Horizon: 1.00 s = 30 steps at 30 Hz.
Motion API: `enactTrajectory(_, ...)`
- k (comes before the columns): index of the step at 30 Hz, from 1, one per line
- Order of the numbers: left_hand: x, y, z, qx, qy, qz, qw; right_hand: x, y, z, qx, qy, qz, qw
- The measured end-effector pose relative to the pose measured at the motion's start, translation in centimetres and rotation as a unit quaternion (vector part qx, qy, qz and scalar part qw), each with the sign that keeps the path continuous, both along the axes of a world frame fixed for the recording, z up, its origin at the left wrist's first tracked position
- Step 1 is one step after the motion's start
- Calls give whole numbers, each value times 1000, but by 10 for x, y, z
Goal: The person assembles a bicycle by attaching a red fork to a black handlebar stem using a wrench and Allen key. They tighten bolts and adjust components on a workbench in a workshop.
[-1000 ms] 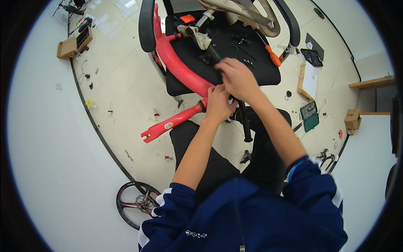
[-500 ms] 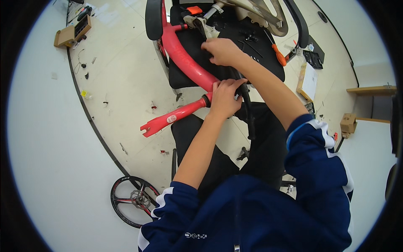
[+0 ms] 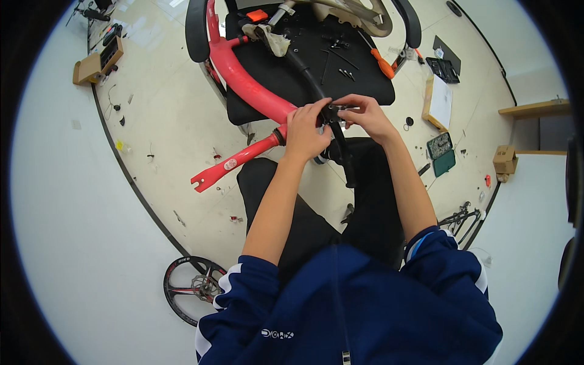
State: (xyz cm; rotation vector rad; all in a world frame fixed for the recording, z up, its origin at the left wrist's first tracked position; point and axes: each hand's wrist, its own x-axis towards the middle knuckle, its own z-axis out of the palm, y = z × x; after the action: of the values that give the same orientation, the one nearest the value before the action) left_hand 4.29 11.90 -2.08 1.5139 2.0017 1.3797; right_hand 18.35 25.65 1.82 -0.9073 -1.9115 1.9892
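Note:
A red bicycle frame (image 3: 249, 82) lies against a black office chair, its red fork (image 3: 234, 162) pointing to the lower left. My left hand (image 3: 306, 132) wraps round the front end of the frame, with fingertips reaching the black stem clamp (image 3: 332, 114). A black handlebar (image 3: 343, 149) crosses there, running from the seat down over my thigh. My right hand (image 3: 369, 120) is closed at the clamp's right side, thumb and fingers pinching it. Any small part between those fingertips is hidden.
On the chair seat (image 3: 255, 100) are a whitish cloth (image 3: 277, 44), an orange-handled screwdriver (image 3: 382, 63), hex keys and small bolts (image 3: 347, 74). A spoked wheel (image 3: 193, 289) lies lower left. A green case (image 3: 444, 162) and a white box (image 3: 439, 103) sit on the floor at right.
My right hand has come down from above the seat near the cloth to the stem clamp. My left hand stays at the frame's front end. The whole view has shifted slightly.

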Motion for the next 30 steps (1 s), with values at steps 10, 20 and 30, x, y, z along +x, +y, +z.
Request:
enactTrajectory(10,1,-2,-3,-15,-46,22,999,-17,10,-8,196,-46,47,978)
enactTrajectory(20,2,-6,0,21,-41,34,998,-9,3,-17,45,-94,-37,994)
enactTrajectory(30,1,-5,-1,50,-15,31,998,-10,-1,-11,48,-104,-15,993)
